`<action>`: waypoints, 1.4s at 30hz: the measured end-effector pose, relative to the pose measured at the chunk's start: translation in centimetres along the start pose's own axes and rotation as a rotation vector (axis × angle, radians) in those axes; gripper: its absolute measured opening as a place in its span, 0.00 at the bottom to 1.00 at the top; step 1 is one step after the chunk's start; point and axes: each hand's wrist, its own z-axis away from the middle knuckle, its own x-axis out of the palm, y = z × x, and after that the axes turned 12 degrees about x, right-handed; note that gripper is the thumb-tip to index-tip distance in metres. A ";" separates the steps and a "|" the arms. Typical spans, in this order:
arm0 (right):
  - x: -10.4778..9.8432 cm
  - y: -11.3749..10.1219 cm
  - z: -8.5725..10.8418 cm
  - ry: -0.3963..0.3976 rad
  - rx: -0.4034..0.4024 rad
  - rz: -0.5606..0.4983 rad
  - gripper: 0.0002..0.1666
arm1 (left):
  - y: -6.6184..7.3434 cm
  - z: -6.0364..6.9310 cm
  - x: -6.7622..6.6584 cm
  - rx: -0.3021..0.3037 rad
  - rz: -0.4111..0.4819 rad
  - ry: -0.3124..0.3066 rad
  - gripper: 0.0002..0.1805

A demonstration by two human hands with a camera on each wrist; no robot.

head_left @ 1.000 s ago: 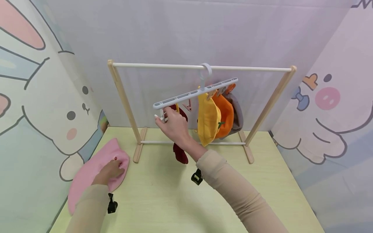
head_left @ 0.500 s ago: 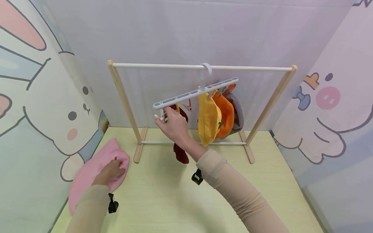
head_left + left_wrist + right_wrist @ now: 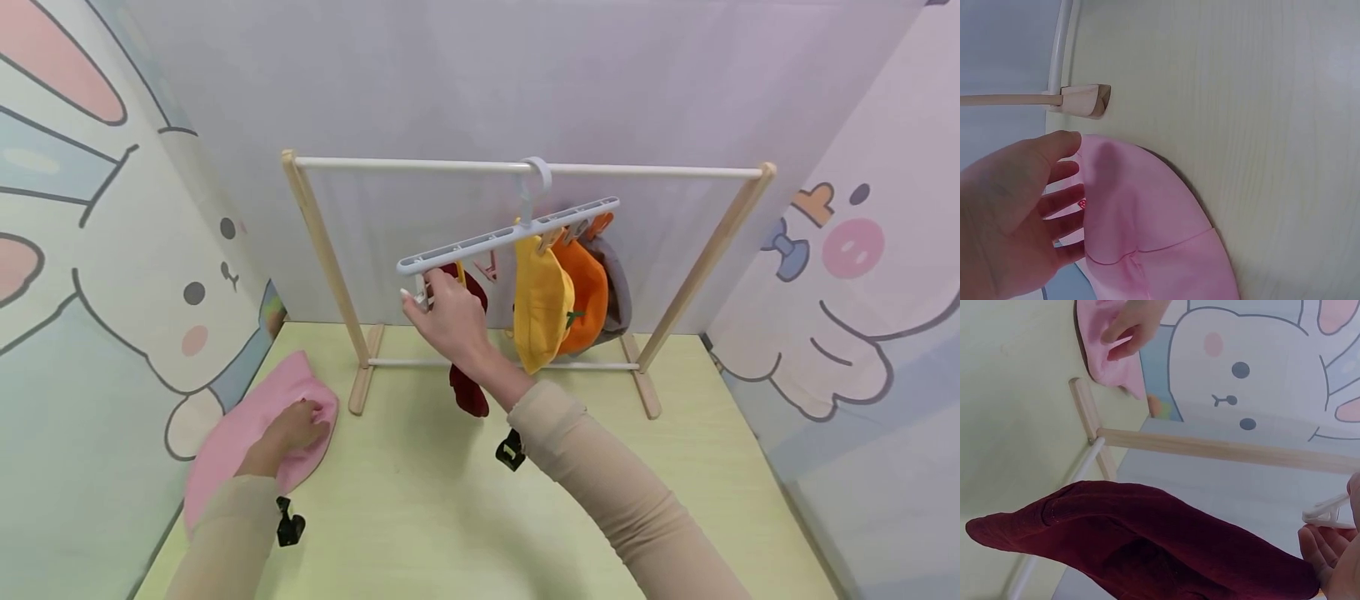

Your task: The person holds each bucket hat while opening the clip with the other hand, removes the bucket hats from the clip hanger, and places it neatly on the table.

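My right hand (image 3: 452,315) pinches a white clip (image 3: 1325,512) at the left end of the pale hanger (image 3: 480,243). A dark red hat (image 3: 1141,531) hangs right beside that hand, partly hidden by it in the head view. My left hand (image 3: 294,429) rests on a pink hat (image 3: 1141,212) lying at the table's left side. Its fingers are loosely bent against the fabric, with the fingertips hidden behind a fold in the left wrist view. A small red ornament (image 3: 1082,204) on the hat shows between the fingers.
The hanger hooks over the white rail of a wooden-legged rack (image 3: 420,166). Yellow (image 3: 542,304), orange (image 3: 588,292) and grey (image 3: 617,283) hats hang from its right half. A pink clip (image 3: 489,267) dangles near the middle. Cartoon-printed curtains (image 3: 847,250) enclose the table (image 3: 405,492).
The head view has shifted slightly. My left hand has moved a little forward on the pink hat, covering more of the red ornament. The right hand keeps its place at the clip.
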 end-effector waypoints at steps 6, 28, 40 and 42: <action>0.0 -0.1 -0.1 -0.006 0.005 0.000 0.14 | 0.4 0.0 -0.6 -0.009 0.023 0.027 0.27; -0.2 -0.5 -0.4 -0.015 0.011 -0.023 0.17 | 3.3 0.6 -2.3 0.137 0.034 0.198 0.21; -0.4 -1.0 -0.5 -0.021 0.008 -0.016 0.19 | 5.3 0.8 -2.5 0.145 0.056 0.233 0.22; -0.5 -1.1 -0.6 -0.021 0.005 -0.019 0.19 | 5.6 0.8 -2.6 0.152 0.050 0.245 0.22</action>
